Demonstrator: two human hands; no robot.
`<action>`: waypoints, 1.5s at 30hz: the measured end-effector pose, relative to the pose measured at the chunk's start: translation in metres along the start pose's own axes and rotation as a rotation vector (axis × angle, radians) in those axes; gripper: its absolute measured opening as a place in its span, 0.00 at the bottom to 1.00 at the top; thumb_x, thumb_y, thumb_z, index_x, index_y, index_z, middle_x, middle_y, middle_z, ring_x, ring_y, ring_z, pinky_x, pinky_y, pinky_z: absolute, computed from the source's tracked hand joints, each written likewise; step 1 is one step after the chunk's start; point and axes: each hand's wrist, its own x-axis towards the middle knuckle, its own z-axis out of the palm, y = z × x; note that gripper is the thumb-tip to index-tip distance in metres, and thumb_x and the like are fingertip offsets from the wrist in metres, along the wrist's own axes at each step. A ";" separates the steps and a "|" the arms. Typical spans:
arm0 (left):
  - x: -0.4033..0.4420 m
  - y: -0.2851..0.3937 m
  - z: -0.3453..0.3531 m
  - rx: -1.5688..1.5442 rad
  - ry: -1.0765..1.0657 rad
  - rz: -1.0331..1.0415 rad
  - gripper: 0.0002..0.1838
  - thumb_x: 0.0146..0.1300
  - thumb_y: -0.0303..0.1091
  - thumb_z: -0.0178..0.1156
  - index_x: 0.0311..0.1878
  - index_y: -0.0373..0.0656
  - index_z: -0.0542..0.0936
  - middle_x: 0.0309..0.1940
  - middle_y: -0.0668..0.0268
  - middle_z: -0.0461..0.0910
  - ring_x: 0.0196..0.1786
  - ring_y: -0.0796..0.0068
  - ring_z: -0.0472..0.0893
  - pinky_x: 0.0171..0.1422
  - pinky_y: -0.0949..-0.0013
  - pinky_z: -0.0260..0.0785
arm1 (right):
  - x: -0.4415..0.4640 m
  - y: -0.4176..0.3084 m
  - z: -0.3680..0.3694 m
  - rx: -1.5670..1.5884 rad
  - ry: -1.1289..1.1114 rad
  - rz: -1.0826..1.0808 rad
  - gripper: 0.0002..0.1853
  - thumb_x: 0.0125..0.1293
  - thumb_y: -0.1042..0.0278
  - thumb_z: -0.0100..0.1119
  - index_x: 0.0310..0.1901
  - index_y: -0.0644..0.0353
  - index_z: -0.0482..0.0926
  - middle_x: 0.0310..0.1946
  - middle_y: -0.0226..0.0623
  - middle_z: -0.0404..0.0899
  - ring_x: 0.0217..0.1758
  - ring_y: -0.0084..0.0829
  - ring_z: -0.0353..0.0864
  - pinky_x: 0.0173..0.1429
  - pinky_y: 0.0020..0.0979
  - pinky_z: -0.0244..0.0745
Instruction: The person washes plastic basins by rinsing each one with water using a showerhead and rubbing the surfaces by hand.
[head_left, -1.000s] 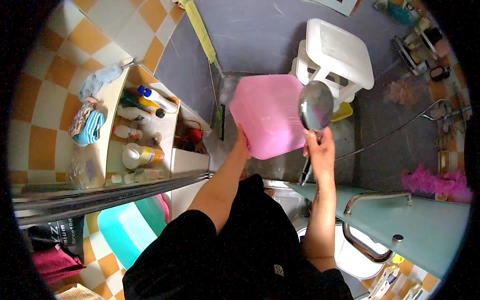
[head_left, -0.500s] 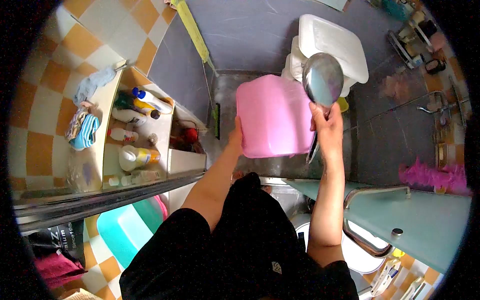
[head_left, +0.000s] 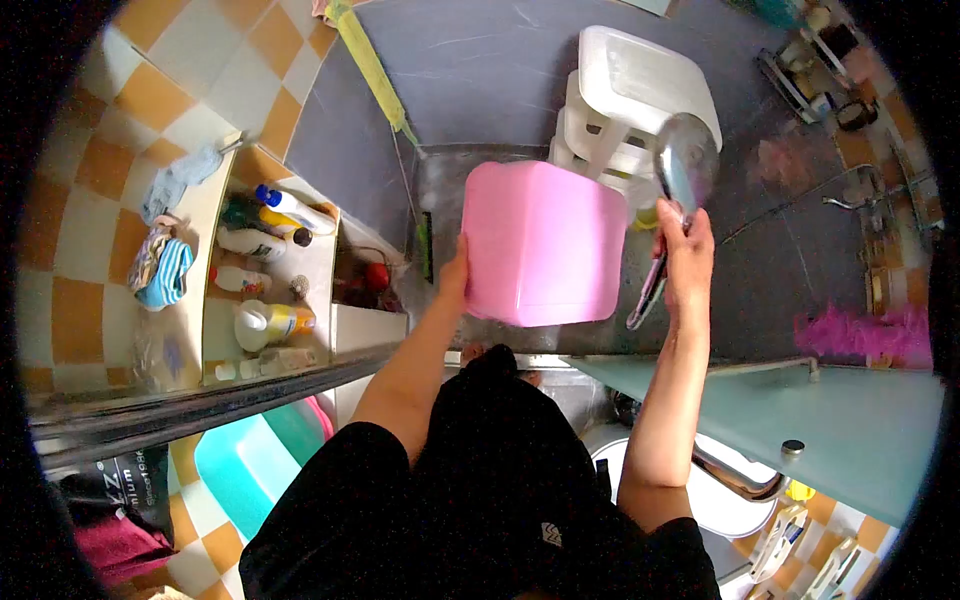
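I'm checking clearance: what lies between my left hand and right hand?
The head view shows the pink tub at the left hand, then a strip of grey floor, then the shower head's handle in the right hand.

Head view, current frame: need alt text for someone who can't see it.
A person's left hand holds a pink plastic container at its left side, while the right hand holds a shower head beside it. White stools stand beyond; bottles line a shelf at left.
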 end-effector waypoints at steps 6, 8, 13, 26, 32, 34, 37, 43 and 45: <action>-0.008 0.003 0.014 -0.078 -0.137 0.109 0.49 0.60 0.75 0.56 0.59 0.29 0.79 0.54 0.56 0.82 0.54 0.66 0.80 0.57 0.61 0.73 | -0.008 -0.006 0.016 -0.034 -0.093 -0.047 0.13 0.69 0.60 0.64 0.37 0.59 0.72 0.23 0.25 0.70 0.24 0.17 0.67 0.29 0.23 0.62; 0.037 -0.020 0.016 -0.078 -0.217 0.138 0.46 0.64 0.72 0.55 0.61 0.32 0.77 0.56 0.57 0.81 0.54 0.64 0.80 0.58 0.59 0.73 | -0.017 -0.006 0.032 -0.081 -0.170 -0.095 0.11 0.70 0.64 0.63 0.39 0.60 0.72 0.24 0.25 0.70 0.24 0.17 0.67 0.29 0.23 0.64; -0.004 0.009 0.072 0.081 0.107 0.064 0.41 0.68 0.68 0.53 0.60 0.34 0.79 0.51 0.57 0.82 0.53 0.66 0.80 0.56 0.61 0.74 | -0.047 0.014 0.070 -0.144 -0.278 -0.112 0.17 0.64 0.65 0.69 0.41 0.65 0.70 0.26 0.40 0.74 0.29 0.29 0.74 0.35 0.35 0.71; 0.009 0.025 0.056 -0.820 -0.300 0.108 0.32 0.72 0.61 0.46 0.65 0.45 0.76 0.60 0.61 0.79 0.60 0.61 0.80 0.63 0.54 0.73 | -0.066 0.091 0.039 -0.021 -0.091 0.034 0.12 0.67 0.67 0.65 0.38 0.60 0.70 0.26 0.27 0.72 0.27 0.18 0.70 0.31 0.25 0.66; -0.011 0.021 0.038 -0.907 -0.411 0.057 0.29 0.74 0.58 0.44 0.66 0.49 0.75 0.64 0.63 0.78 0.62 0.59 0.79 0.66 0.51 0.73 | -0.058 0.077 0.028 0.092 -0.018 0.129 0.14 0.70 0.61 0.64 0.38 0.59 0.69 0.25 0.28 0.71 0.25 0.19 0.70 0.31 0.24 0.66; -0.011 0.016 0.034 -0.910 -0.419 -0.025 0.28 0.74 0.58 0.44 0.66 0.51 0.75 0.64 0.65 0.78 0.63 0.59 0.79 0.66 0.50 0.73 | -0.058 0.076 0.038 0.140 -0.067 0.073 0.13 0.70 0.63 0.63 0.38 0.60 0.69 0.25 0.28 0.72 0.25 0.19 0.70 0.33 0.24 0.66; -0.002 0.008 0.030 -0.905 -0.410 -0.188 0.28 0.73 0.59 0.44 0.64 0.54 0.77 0.63 0.67 0.79 0.63 0.61 0.79 0.67 0.48 0.73 | -0.068 0.064 0.059 0.190 -0.185 0.052 0.10 0.71 0.68 0.60 0.45 0.62 0.70 0.31 0.28 0.74 0.28 0.19 0.71 0.35 0.23 0.68; 0.006 0.006 0.032 -0.864 -0.461 -0.134 0.28 0.73 0.59 0.45 0.64 0.53 0.77 0.62 0.67 0.80 0.63 0.60 0.79 0.66 0.43 0.72 | -0.052 0.053 0.049 0.118 -0.264 0.106 0.10 0.70 0.67 0.61 0.42 0.61 0.70 0.25 0.28 0.72 0.25 0.19 0.70 0.32 0.24 0.66; 0.003 0.007 0.023 -0.878 -0.447 -0.182 0.28 0.73 0.58 0.45 0.65 0.53 0.76 0.62 0.66 0.79 0.63 0.59 0.79 0.65 0.41 0.72 | -0.037 0.073 0.037 0.083 -0.173 0.069 0.10 0.70 0.65 0.62 0.40 0.60 0.71 0.25 0.28 0.73 0.23 0.20 0.70 0.30 0.24 0.66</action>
